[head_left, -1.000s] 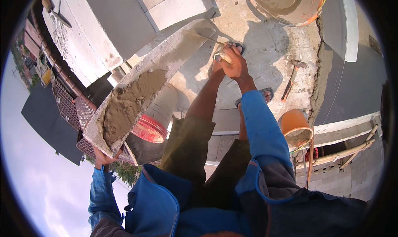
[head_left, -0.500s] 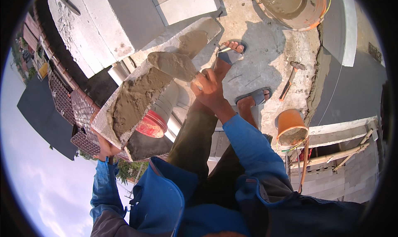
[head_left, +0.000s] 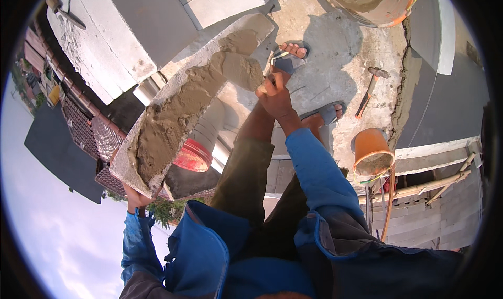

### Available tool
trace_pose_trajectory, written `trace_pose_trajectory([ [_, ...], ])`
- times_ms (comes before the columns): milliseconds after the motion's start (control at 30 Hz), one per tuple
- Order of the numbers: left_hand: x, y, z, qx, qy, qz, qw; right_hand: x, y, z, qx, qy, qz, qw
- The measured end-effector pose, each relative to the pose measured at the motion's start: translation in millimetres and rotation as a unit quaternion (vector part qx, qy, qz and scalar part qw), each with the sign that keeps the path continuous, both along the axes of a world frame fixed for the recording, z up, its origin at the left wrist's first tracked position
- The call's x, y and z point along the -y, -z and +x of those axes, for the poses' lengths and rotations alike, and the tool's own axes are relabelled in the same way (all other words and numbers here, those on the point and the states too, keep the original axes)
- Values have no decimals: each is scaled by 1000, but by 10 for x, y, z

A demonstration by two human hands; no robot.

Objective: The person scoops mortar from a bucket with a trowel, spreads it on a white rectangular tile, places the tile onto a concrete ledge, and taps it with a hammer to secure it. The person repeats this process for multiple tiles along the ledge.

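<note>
Left hand [head_left: 137,196] curls around the near end of a long pale-grey block [head_left: 123,168], slanted at left; right hand [head_left: 276,97], closed, grips a smeared flat-bladed trowel [head_left: 243,71] at the block's wet brown mortar [head_left: 162,134].

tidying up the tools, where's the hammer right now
In the head view, the hammer lies on the concrete floor to the right of centre, pictured above the small orange bucket and right of the sandaled feet.
</note>
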State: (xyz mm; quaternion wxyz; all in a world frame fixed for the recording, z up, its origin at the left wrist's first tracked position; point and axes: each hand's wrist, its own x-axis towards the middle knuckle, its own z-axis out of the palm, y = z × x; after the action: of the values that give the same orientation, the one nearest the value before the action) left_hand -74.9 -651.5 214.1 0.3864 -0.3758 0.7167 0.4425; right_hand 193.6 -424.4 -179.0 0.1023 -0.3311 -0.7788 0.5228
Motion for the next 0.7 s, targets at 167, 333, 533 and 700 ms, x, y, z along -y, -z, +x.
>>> trace_pose_trajectory([
  [167,471,-22,-89,-91,439,-89,889,-88,625,-173,119,75,-13,990],
  [333,426,6,-114,-7,236,-30,971,-291,765,144,163,63,-57,983],
  [533,777,102,-145,-187,600,-89,773,-703,-448,947,321,-70,-147,933],
  [700,510,159,31,-122,397,-50,908,-1882,-1081,499,267,90,74,957],
])
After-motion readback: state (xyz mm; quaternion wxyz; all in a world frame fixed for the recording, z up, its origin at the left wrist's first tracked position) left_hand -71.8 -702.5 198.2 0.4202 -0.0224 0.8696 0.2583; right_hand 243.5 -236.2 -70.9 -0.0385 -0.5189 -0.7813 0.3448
